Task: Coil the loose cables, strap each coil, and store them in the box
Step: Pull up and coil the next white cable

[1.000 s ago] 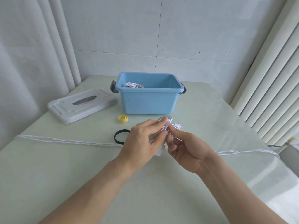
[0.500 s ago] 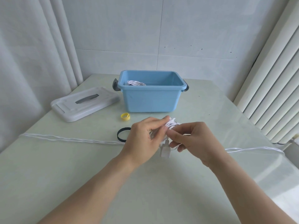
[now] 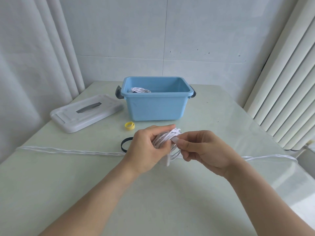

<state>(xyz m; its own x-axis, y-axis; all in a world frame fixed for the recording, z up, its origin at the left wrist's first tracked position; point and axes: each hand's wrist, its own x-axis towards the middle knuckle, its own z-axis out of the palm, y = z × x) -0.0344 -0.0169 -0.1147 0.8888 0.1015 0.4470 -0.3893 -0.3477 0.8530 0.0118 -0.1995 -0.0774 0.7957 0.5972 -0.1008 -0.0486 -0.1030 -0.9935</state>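
Note:
My left hand point(image 3: 144, 149) grips a coil of white cable point(image 3: 166, 139) above the table, a little in front of the blue box point(image 3: 156, 106). My right hand point(image 3: 202, 149) pinches a white strap point(image 3: 176, 140) that lies across the coil. A white plug point(image 3: 167, 160) hangs below the coil. Another white coil point(image 3: 140, 90) lies inside the box at its left end. A long loose white cable point(image 3: 68, 151) stretches across the table behind my hands, and its right part point(image 3: 271, 157) reaches the table's right edge.
A black strap loop point(image 3: 124, 144) and a rolled yellow strap point(image 3: 129, 125) lie on the table left of my hands. The box's white lid point(image 3: 85, 113) rests at the left. Curtains hang on the left, a ribbed radiator stands on the right.
My right hand has turned palm-down and closed on the strap over the coil. The coil has risen slightly. The view has shifted a little.

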